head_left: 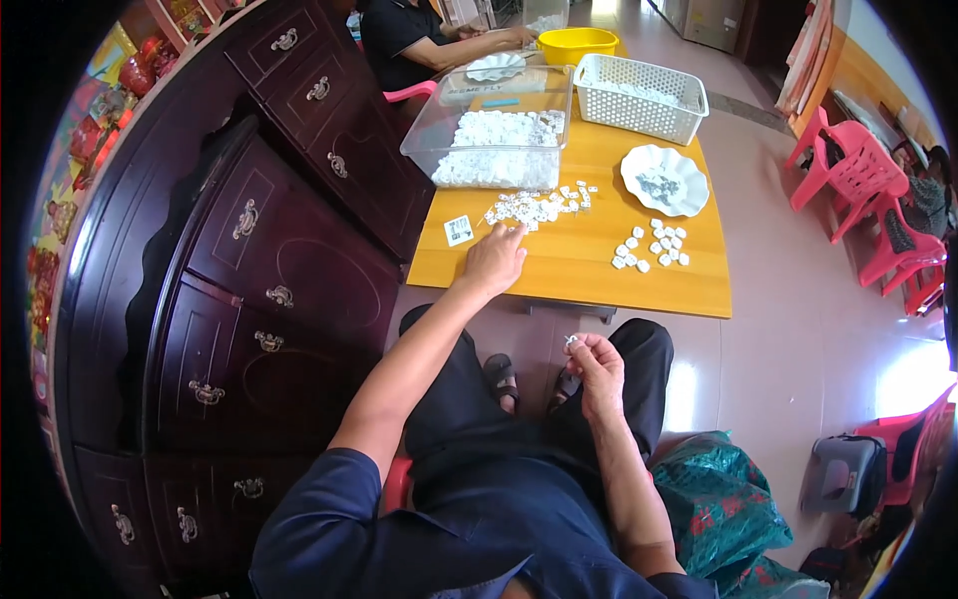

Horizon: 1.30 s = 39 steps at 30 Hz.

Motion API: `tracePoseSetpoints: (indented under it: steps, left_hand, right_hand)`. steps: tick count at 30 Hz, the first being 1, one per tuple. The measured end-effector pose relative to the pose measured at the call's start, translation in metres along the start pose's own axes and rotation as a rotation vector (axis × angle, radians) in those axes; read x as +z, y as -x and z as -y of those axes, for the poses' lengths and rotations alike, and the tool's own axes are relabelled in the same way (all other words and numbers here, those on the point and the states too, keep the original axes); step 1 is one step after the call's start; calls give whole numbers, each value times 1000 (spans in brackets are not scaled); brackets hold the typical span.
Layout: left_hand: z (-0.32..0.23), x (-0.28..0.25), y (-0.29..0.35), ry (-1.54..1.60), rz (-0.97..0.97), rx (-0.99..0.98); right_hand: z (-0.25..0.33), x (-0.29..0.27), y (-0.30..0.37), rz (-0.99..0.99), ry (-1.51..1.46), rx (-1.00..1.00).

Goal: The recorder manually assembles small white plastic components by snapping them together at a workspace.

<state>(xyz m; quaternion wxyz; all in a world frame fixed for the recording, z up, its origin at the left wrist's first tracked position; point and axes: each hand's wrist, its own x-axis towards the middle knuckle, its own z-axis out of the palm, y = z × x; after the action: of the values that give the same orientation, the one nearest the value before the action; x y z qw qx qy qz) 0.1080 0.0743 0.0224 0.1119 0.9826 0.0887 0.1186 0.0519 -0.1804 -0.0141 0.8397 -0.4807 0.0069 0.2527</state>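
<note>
My left hand [494, 262] reaches over the table's near edge, its fingertips stretched out and apart at a loose pile of small white plastic pieces [531, 208]. Above my lap, my right hand [599, 371] is closed, thumb and fingers pinching a small white plastic piece [571, 340]. Left of the pile lies a square white card [458, 231] with dark print. Behind the pile stands a clear plastic bin [419, 150] heaped with white pieces [499, 145]. Several rounded white pieces [644, 267] lie in a loose group at the right of the wooden table [569, 285].
A scalloped white plate [697, 197] holds small greyish bits. Farther back are a white perforated basket [639, 110] and a yellow basin [577, 45]. Another person [399, 35] sits at the far left. Dark drawers [279, 230] flank the left; pink chairs [863, 170] stand right.
</note>
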Motion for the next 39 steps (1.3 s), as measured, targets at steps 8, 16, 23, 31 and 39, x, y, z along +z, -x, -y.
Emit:
tracePoseSetpoints:
  steps: [8,16,23,31,39]
  left_hand:
    - [-4,2,36,203,-127,126]
    - [-7,11,24,199,-166,-19]
    - [-6,18,19,330,-206,-30]
    - [-2,16,43,719,-143,-14]
    - [-41,0,87,1379,186,-95]
  right_hand:
    - [4,1,-2,-14,-6,30]
    - [1,0,0,3,12,46]
    - [-2,0,1,27,7,36]
    - [-1,2,2,11,30,63]
    - [0,0,0,-25,-78,88]
